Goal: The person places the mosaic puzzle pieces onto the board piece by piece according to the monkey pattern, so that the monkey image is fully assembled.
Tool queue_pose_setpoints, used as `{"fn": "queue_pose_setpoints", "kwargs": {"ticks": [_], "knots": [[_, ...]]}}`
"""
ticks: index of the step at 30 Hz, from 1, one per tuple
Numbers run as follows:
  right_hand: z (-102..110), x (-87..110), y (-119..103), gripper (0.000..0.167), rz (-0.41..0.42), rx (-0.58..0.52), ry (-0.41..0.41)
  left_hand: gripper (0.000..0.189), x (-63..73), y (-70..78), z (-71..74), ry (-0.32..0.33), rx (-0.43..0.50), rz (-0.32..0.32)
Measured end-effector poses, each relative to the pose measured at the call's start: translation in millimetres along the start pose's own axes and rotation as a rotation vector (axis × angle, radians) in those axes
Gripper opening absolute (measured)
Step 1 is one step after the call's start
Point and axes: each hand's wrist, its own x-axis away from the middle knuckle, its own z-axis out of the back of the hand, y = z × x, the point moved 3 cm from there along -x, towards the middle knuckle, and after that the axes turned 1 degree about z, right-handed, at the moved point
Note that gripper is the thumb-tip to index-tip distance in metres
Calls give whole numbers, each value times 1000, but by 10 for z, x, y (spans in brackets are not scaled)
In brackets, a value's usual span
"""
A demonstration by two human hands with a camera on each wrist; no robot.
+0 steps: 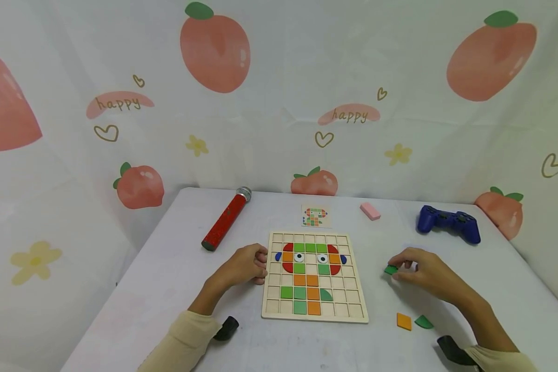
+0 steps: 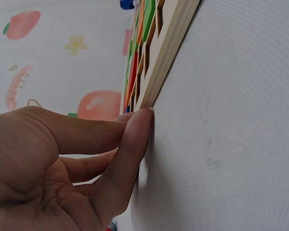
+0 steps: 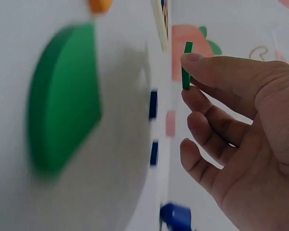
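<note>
The wooden grid board (image 1: 327, 284) lies flat, several colored tiles set in it as a figure with two eye tiles. At its left side, my left hand (image 1: 246, 266) holds the board's edge between thumb and fingers; the left wrist view shows the fingertips at the rim (image 2: 156, 84). Right of the board, my right hand (image 1: 423, 271) pinches a small green tile (image 3: 186, 77) between thumb and index finger, raised off the table. On the table near that wrist lie an orange tile (image 1: 404, 321) and a green quarter-circle tile (image 1: 423, 322).
Behind the board is a pattern card (image 1: 315, 216) printed with a similar figure. A pink eraser-like block (image 1: 370, 211) and a blue game controller (image 1: 448, 225) sit at the back right. A red microphone (image 1: 226, 219) lies at the back left.
</note>
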Motion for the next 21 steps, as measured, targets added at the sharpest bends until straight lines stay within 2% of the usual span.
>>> {"fn": "queue_pose_setpoints", "kwargs": {"ticks": [21], "knots": [[-487,-510,-601,22,139,-60,-102,48,-6,-12,-4,-9,22,-1]]}}
